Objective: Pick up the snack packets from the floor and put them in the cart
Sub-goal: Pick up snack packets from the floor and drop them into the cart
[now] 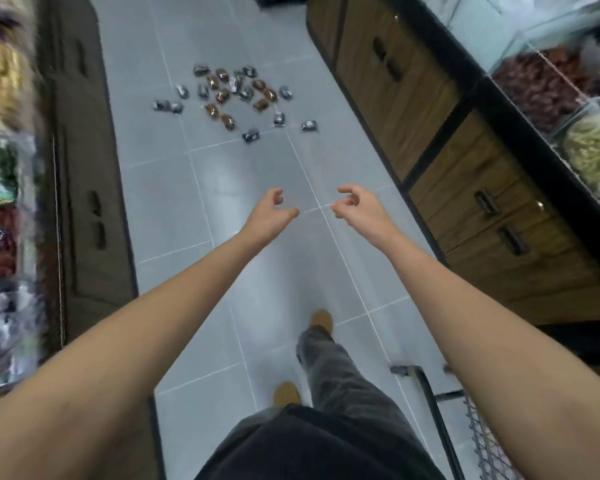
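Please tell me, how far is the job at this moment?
Done: nothing visible; the snack packets lie scattered on the floor ahead, and the visible corner of the cart shows none. In hand: nothing; the left hand and right hand are held out, fingers loosely curled, empty. Left: pick up the packets and put them in the cart.

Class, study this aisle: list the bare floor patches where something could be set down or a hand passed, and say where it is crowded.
Bare tiles lie between the snack packets and the left hand and right hand, bordered by the dark cabinet and wooden drawers. Another strip runs left of the shoes. Crowded: the packet cluster, and beside the cart.
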A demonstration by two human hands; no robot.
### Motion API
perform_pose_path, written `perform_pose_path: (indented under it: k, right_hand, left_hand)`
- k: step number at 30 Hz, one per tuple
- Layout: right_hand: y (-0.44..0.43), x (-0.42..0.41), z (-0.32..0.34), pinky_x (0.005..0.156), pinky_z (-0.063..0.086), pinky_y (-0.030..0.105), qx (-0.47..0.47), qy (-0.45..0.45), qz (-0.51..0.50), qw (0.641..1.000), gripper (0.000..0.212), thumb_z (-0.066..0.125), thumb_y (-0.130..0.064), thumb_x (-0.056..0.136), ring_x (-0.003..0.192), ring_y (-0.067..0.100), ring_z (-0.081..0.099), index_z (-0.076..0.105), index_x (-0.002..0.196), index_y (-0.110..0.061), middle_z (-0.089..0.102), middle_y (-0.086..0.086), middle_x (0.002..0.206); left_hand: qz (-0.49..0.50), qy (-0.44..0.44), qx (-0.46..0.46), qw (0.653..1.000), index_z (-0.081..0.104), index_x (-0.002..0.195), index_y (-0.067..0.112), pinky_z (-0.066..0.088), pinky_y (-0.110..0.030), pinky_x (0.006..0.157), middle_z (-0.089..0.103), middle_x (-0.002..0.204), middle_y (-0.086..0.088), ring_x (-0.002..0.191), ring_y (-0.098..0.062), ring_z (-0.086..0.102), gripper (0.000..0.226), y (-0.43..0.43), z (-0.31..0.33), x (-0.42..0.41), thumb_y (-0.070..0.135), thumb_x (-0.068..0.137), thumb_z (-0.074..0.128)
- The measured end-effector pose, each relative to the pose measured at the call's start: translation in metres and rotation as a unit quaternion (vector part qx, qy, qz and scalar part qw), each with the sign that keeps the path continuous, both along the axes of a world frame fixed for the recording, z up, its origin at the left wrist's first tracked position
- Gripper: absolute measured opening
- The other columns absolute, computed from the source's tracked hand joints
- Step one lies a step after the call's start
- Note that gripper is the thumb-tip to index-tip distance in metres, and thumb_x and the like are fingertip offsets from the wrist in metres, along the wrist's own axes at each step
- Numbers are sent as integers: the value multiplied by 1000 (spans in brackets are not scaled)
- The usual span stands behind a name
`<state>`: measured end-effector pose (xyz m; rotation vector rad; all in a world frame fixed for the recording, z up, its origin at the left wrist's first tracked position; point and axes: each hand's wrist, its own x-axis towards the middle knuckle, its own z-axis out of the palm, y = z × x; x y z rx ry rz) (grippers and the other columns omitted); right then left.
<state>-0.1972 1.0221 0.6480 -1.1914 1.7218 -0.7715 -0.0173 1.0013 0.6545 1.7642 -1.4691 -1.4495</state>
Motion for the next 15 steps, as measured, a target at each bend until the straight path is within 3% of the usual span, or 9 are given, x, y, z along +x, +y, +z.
perform_pose_path:
  k: [5,10,15]
  right_hand:
    - [-115,39,-16,61,40,18,4,-9,53,999,39,61,-14,89,84,20,58,52,126,-6,58,8,92]
    - [-245,70,-24,64,40,23,18,-30,91,995,40,61,-16,87,96,28,63,53,125,-9,60,7,95]
    - [-362,104,-12,62,40,21,28,-30,149,988,41,60,-15,88,89,21,60,52,127,-8,57,7,94]
  left_hand:
    - [63,-2,-3,998,33,143,13,33,-20,89,42,143,-4,123,-18,47,58,-94,-4,38,20,91,59]
    - [108,-18,4,994,32,143,12,32,-20,88,41,143,-7,123,-19,47,59,-204,2,66,19,91,58]
    - [167,-35,2,985,33,143,15,32,-22,90,42,144,-3,123,-17,46,58,-303,12,100,22,91,58]
